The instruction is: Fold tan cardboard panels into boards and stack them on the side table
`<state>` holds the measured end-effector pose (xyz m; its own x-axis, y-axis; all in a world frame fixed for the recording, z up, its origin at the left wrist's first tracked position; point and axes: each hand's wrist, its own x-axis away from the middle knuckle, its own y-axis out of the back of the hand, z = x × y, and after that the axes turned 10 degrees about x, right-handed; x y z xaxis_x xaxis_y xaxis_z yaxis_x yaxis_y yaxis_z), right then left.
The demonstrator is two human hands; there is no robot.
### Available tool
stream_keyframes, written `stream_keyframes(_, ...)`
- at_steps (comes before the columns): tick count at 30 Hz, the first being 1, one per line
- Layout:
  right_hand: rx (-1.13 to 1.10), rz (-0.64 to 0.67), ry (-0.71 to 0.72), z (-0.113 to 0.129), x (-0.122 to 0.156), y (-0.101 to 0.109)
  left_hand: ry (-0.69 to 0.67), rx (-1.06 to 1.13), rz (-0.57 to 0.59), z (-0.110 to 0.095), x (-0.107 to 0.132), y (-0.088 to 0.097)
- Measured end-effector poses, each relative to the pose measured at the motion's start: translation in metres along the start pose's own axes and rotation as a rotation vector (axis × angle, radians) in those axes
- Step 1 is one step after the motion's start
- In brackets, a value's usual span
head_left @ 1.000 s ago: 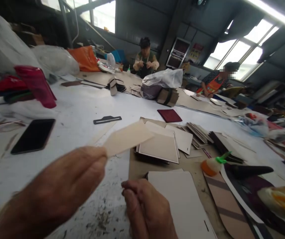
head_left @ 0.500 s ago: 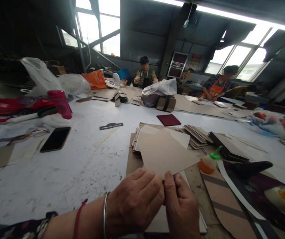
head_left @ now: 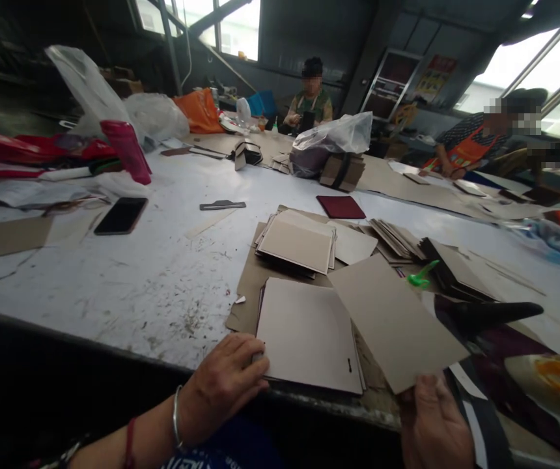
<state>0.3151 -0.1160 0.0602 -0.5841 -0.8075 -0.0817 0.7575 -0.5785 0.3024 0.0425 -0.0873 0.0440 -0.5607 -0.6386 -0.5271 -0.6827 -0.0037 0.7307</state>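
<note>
My right hand (head_left: 436, 417), thumb on top, pinches the lower corner of a beige cardboard sheet (head_left: 397, 319) and holds it tilted above the right of the table. My left hand (head_left: 234, 371) is closed, fingers curled, against the lower left edge of a stack of square boards (head_left: 309, 332) near the table's front edge. Something small and greyish shows at its fingertips; I cannot make out what it is. A small dark mark lies on the stack's top board, near its right side. Behind it is a second pile of beige boards (head_left: 294, 241).
A green-tipped bottle (head_left: 424, 275) is partly hidden behind the held sheet. Further off lie a dark red square (head_left: 341, 207), a grey strip (head_left: 222, 204), a phone (head_left: 121, 216) and a pink bottle (head_left: 126, 151). Two people (head_left: 309, 104) (head_left: 475, 146) sit across the table.
My hands have come apart: the right carried the cardboard sheet right and toward me, the left moved to the stack's left edge. The stack is now uncovered, and the view has tilted down.
</note>
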Motion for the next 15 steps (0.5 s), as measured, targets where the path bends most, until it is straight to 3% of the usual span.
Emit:
stream_keyframes(4, -0.204, 0.043, -0.193, -0.010, 0.006, -0.018, -0.011, -0.031, 0.000, 0.006, -0.006, 0.002)
stream_keyframes(8, -0.005, 0.121, -0.084, -0.010, -0.005, -0.006, 0.074, 0.085, 0.024, 0.012, -0.011, 0.009)
stream_keyframes(10, 0.122, 0.214, -0.038, -0.009, -0.013, 0.002, 0.246, 0.251, -0.017, 0.015, -0.015, 0.015)
stream_keyframes(13, 0.232, 0.373, -0.020, -0.005, -0.022, 0.005, 0.625, 0.556, -0.118, 0.020, -0.025, 0.024)
stream_keyframes(15, 0.298, 0.463, 0.016, -0.002, -0.026, 0.002, 0.778, 0.719, -0.122, 0.022, -0.033, 0.029)
